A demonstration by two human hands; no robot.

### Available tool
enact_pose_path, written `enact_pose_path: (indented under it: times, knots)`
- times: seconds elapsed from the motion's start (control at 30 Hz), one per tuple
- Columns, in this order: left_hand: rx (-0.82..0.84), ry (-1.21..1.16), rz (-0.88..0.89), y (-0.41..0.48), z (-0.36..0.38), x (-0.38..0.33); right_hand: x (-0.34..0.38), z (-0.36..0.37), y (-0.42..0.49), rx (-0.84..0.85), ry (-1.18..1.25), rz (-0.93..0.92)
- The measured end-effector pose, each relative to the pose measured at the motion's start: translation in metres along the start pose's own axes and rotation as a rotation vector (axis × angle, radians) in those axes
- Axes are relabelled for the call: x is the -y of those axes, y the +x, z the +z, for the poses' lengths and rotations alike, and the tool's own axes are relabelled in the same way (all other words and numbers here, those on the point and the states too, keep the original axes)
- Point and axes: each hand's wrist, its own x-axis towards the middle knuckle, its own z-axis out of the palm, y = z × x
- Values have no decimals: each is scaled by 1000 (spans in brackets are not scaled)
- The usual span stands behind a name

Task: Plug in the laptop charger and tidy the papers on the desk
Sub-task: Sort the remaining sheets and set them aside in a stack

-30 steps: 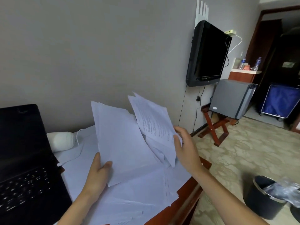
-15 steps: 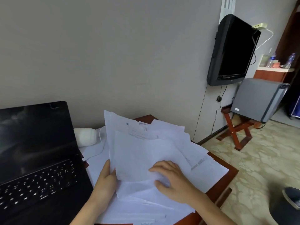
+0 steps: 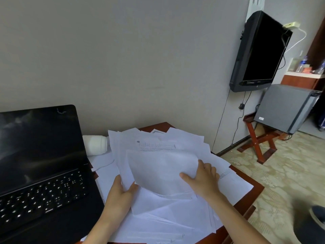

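Several white paper sheets [image 3: 158, 148] lie fanned in a loose pile over the right half of the wooden desk [image 3: 256, 189]. My left hand [image 3: 119, 196] grips the lower left edge of a lifted bundle, thumb on top. My right hand [image 3: 202, 178] lies on the top sheet, which bulges upward, with its fingers spread and bent over it. An open black laptop [image 3: 38, 164] with a dark screen stands at the left. A white charger brick [image 3: 95, 145] with a thin white cable lies behind the papers, next to the laptop's screen.
A black wall-mounted TV [image 3: 260, 51] hangs at the right, cables trailing down below it. A grey mini fridge [image 3: 284, 106] sits on a red folding stand [image 3: 258, 143]. A dark bin [image 3: 314, 221] stands on the patterned floor at lower right.
The raised sheets have come down onto the pile. My right hand moved from the sheets' right edge onto the top sheet. The view has swung left and down toward the desk.
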Motion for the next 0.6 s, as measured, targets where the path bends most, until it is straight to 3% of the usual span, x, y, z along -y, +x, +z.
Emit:
enact_pose_path:
  times: [0.23, 0.37, 0.53, 0.6]
  knots:
    - [-44, -110, -26, -5, 1, -6, -14, 1, 4, -132, 593, 93]
    - [-20, -15, -12, -4, -1, -2, -22, 5, 4, -234, 616, 46]
    - [-9, 72, -20, -3, -3, 0, -23, -5, 0, -464, 945, 162]
    - [1, 64, -22, -4, -2, -1, -20, -16, -4, -578, 1019, 113]
